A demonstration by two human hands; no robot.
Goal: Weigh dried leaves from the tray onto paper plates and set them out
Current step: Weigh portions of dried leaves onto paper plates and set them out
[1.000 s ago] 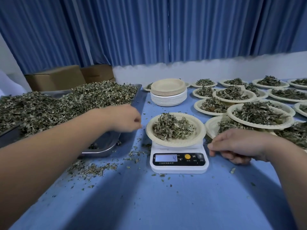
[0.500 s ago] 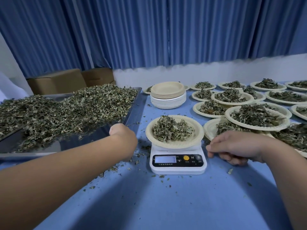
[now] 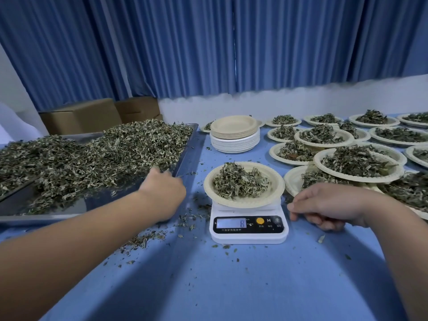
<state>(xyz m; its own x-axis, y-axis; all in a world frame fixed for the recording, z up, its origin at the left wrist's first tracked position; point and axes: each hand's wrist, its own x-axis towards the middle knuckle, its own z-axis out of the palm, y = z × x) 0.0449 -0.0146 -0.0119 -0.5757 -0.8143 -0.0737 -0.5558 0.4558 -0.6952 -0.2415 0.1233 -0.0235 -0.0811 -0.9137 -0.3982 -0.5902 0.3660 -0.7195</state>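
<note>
Blue cloth (image 3: 231,286) under everything, and your left hand (image 3: 162,193) is at the near right corner of the tray (image 3: 69,216), knuckles toward the camera, reaching into the leaves (image 3: 92,158). Whether those fingers are apart or pinched on a tuft, I can't tell; the back of the hand hides them. Your right hand (image 3: 324,205) rests on the cloth just beside the scale (image 3: 249,230), fingers loosely curled and holding nothing.

The plate (image 3: 276,181) sits square on the scale with a heap (image 3: 240,184) piled in its middle. The display (image 3: 230,223) is lit, but the reading is too blurred to trust.

By my read, you're topping up: this portion is on the scale but not yet at weight. Next move calls for a small pinch, carried across and dropped on the centre of the heap, not the rim, since crumbs (image 3: 143,239) already litter the cloth between tray and scale. Then hands off and let the number settle.

Once it reads right, lift the plate level and set it among the filled plates (image 3: 356,163) to the right. The stack (image 3: 234,135) behind the scale gives you the next empty one.
</note>
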